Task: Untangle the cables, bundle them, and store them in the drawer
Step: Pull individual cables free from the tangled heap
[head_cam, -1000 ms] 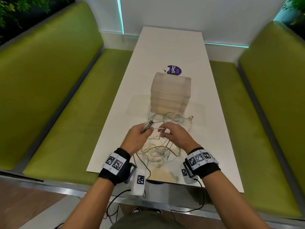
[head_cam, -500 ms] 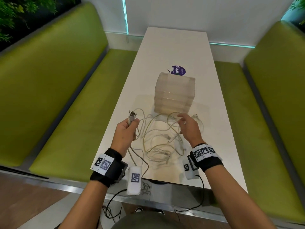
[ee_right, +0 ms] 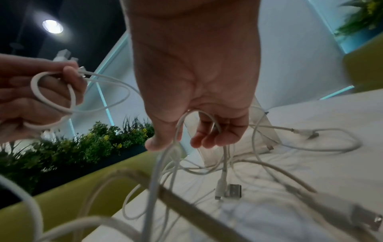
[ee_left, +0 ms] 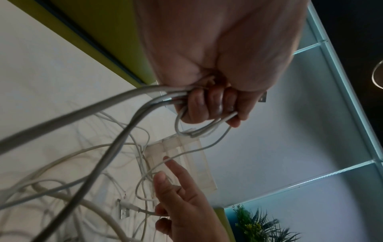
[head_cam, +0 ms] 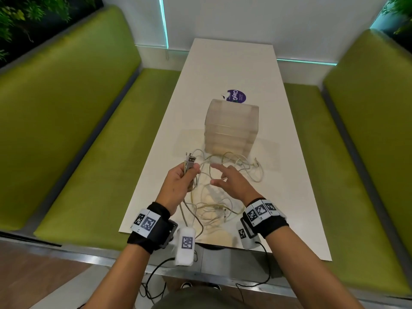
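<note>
White USB cables [head_cam: 223,195] stay gathered because your left hand [head_cam: 178,186] fists their plug ends at ten o'clock, while your right hand [head_cam: 231,184], fingers spread, reaches for a loose loop.

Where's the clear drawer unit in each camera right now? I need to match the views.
Head: drawer unit at table centre, just beyond the cable tangle.
Left wrist: lower centre, behind the right hand.
Right wrist: right of centre, partly behind the fingers.
Shared landmark: the left hand gripping looped cables.
</note>
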A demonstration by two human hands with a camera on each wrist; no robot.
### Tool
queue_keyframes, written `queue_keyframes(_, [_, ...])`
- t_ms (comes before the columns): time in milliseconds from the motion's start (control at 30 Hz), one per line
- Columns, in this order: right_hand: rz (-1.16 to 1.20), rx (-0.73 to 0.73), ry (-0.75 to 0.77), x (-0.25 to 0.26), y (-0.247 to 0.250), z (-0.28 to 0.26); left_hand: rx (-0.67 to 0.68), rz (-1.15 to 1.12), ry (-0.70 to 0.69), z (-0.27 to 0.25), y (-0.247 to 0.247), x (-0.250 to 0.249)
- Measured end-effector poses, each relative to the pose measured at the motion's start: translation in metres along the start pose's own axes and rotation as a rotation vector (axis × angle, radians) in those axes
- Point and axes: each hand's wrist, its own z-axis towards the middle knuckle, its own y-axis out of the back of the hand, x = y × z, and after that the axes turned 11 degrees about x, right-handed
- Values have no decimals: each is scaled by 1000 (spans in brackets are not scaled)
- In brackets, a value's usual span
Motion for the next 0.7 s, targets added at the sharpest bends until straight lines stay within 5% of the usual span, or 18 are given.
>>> queue_keyframes(233, [321,-102,203,13,3,-8,-13,189,0,11,1,20])
queue_keyframes(433, [118,-24,296,22,5,-13,52,211,9,23,-16,27])
queue_keyframes(600, [145,35,243,17,7,-12,-111,7,-31,23,-15,14])
queue_keyframes(700, [33,-52,189,12,6,-8,-109,-44,-32,20,-9,10])
